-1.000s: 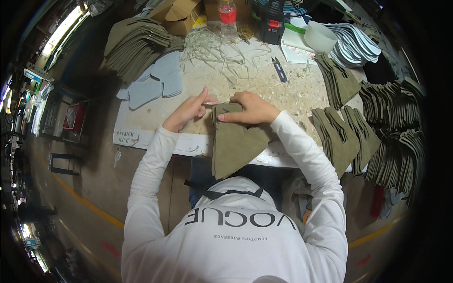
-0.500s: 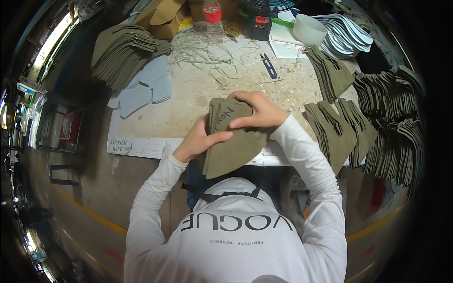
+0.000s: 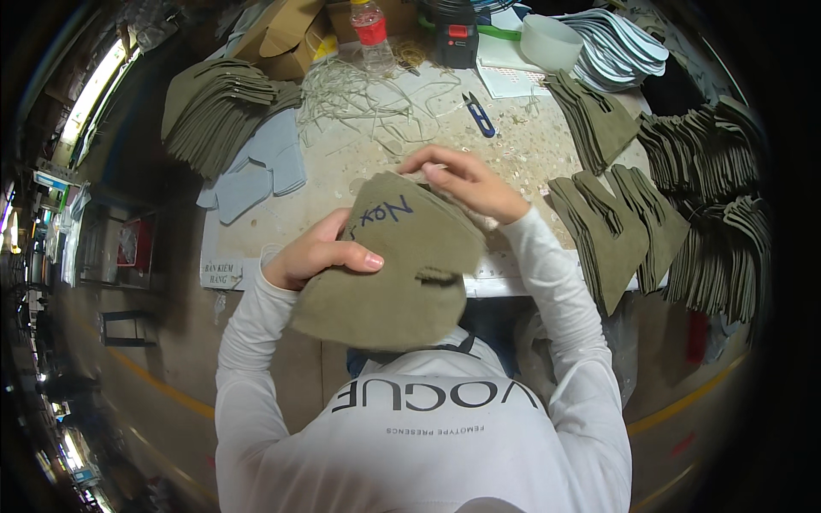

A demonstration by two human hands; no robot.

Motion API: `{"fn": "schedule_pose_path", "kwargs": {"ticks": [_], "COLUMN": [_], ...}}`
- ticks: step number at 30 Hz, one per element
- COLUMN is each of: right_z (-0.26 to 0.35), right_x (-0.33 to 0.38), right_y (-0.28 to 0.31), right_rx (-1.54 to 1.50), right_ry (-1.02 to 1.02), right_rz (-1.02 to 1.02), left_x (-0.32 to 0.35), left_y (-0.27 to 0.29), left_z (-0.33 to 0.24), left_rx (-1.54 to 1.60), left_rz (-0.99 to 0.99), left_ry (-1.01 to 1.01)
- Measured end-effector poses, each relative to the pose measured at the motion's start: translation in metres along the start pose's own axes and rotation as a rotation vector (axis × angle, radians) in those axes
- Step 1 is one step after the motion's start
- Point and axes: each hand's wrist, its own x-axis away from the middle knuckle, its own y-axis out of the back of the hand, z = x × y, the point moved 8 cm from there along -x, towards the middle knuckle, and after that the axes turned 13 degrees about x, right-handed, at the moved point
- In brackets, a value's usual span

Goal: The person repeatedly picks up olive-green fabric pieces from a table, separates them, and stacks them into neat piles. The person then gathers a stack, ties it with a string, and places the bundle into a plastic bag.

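A stack of olive-green cut fabric pieces (image 3: pixel 389 295) is held tilted over the table's front edge, with dark handwriting on its top piece and a slot near the right side. My left hand (image 3: pixel 318 255) grips its left side, thumb flat on top and fingers underneath. At the far right corner is my right hand (image 3: pixel 470 186), its fingers bent and the thumb drawn in close to them. Whatever lies between those fingertips is too small to make out.
Olive fabric stacks lie at far left (image 3: pixel 218 111) and along the right (image 3: pixel 599 235). Pale blue pieces (image 3: pixel 256 184), a tangle of cords (image 3: pixel 359 107), thread snips (image 3: pixel 479 115), a bottle (image 3: pixel 372 38) and a white roll (image 3: pixel 550 44) share the worn table (image 3: pixel 505 158).
The stack has turned and swung toward me and left, showing its top piece broadly. My right hand has shifted from the stack's top face to its far corner.
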Motion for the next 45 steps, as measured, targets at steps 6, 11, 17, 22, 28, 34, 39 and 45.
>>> {"fn": "schedule_pose_path", "kwargs": {"ticks": [6, 11, 17, 22, 28, 34, 39, 45], "right_z": [-0.001, -0.016, -0.004, 0.009, 0.061, 0.108, 0.103, 0.096], "right_x": [0.025, 0.041, 0.048, 0.04, 0.048, 0.032, 0.024, 0.038], "right_y": [-0.058, -0.063, -0.063, -0.07, -0.022, -0.049, -0.09, -0.094], "right_rx": [-0.554, -0.344, -0.313, -0.232, -0.292, -0.289, -0.165, -0.208], "right_ry": [-0.122, -0.261, -0.115, 0.063, 0.282, 0.367, 0.411, 0.254], "right_rz": [0.026, -0.244, -0.344, -0.437, -0.685, -0.187, -0.127, -0.019], "left_x": [0.021, 0.025, 0.029, 0.031, 0.033, 0.044, 0.046, 0.048], "left_y": [-0.017, 0.0, -0.003, -0.018, -0.046, -0.058, -0.054, -0.041], "left_z": [-0.004, 0.004, 0.006, -0.012, -0.03, -0.025, -0.026, -0.025], "left_rx": [0.358, 0.549, 0.66, 0.478, 0.258, 0.213, 0.273, 0.336], "left_rz": [-0.085, -0.176, -0.119, 0.226, 0.794, 1.045, 1.057, 1.05], "left_ry": [-0.04, -0.042, -0.024, -0.125, -0.288, -0.325, -0.335, -0.362]}}
